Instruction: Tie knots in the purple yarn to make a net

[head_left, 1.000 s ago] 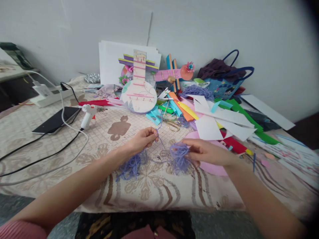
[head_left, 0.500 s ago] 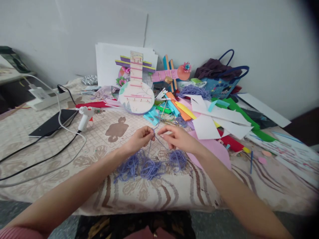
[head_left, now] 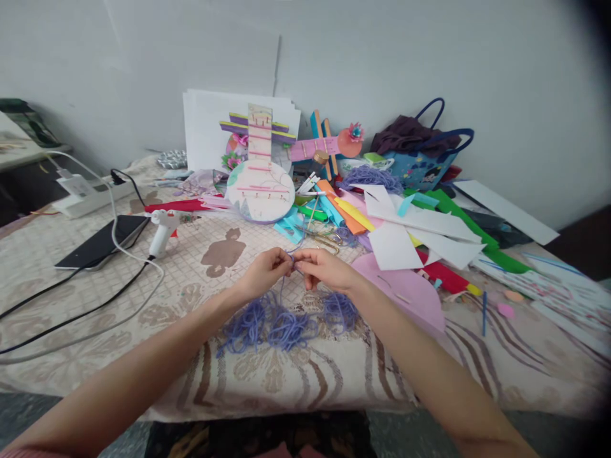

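My left hand (head_left: pixel 268 270) pinches a strand of purple yarn (head_left: pixel 282 289) between thumb and fingertips, above the table. Right against it, my right hand (head_left: pixel 323 267) is closed on the same yarn, fingertips meeting those of the left. The exact hold at the fingertips is too small to make out. Below both hands lie loose tangles of purple yarn (head_left: pixel 290 329), with a smaller bundle (head_left: pixel 339 312) under the right wrist. A strand runs up from the fingers toward the craft pile. Beyond the hands, a gold-coloured pair of scissors (head_left: pixel 329 240) lies partly among the scraps.
To the left are a white glue gun (head_left: pixel 163 230), a dark tablet-like slab (head_left: pixel 105 240) and a power strip (head_left: pixel 95 198) with trailing cords. Decorated cardboard pieces (head_left: pixel 260 191) stand behind. Paper scraps (head_left: pixel 394 245), a pink sheet (head_left: pixel 415 296) and a blue bag (head_left: pixel 414 170) fill the right.
My right hand has moved left and its fingertips now meet the left hand's at the yarn. Its fingers have closed. The yarn tangles stay on the table.
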Demonstrator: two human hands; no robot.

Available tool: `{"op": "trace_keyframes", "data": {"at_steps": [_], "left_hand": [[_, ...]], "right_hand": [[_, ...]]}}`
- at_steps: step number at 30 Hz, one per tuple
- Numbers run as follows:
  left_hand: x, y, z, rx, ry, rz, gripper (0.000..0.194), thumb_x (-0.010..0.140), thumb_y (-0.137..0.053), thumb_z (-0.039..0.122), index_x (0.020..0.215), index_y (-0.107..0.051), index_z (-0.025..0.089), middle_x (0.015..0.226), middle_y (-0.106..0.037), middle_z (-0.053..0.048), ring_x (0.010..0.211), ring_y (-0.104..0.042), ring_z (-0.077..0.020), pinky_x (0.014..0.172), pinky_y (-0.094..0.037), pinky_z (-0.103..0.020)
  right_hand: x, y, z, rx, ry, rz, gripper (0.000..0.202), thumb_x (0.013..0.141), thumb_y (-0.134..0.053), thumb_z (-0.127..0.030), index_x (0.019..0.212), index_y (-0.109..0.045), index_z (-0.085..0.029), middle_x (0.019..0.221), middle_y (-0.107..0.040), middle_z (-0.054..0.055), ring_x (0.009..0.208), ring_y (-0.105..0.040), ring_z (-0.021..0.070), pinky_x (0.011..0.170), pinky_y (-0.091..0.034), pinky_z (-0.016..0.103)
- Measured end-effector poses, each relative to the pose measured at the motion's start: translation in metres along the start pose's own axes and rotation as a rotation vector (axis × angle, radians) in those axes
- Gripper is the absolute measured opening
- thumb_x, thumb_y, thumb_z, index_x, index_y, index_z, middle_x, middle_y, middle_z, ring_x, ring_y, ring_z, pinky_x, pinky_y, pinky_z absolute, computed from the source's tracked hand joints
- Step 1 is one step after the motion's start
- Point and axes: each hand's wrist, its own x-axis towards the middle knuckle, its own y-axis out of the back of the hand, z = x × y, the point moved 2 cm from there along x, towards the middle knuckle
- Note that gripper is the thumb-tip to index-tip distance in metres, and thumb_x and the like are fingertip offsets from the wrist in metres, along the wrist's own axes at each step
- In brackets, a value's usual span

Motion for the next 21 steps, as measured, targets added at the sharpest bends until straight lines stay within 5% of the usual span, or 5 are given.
{"op": "trace_keyframes", "data": {"at_steps": [11,21], "left_hand": [[0.001,0.004,-0.004,0.085,-0.039,0.037,0.007,0.076,-0.051,0.022,0.074,-0.054,0.015,0.06,-0.058,0.001,0.059,-0.055,-0.0111,0.056,-0.042,-0.022],[0.003,0.006,-0.009,0.063,0.003,0.021,0.007,0.074,-0.053,0.021,0.071,-0.054,0.016,0.058,-0.059,0.0,0.051,-0.051,-0.0088,0.048,-0.038,-0.019]], "right_hand": [[0.005,-0.009,0.013,-0.116,0.074,0.197,0.016,0.078,-0.05,-0.028,0.071,-0.055,-0.015,0.048,-0.036,-0.008,0.041,-0.031,0.0045,0.039,-0.022,0.018],[0.006,-0.01,0.017,0.031,0.037,0.087,0.026,0.077,-0.057,-0.041,0.073,-0.053,-0.016,0.047,-0.034,-0.009,0.04,-0.026,0.0049,0.038,-0.018,0.019]]}}
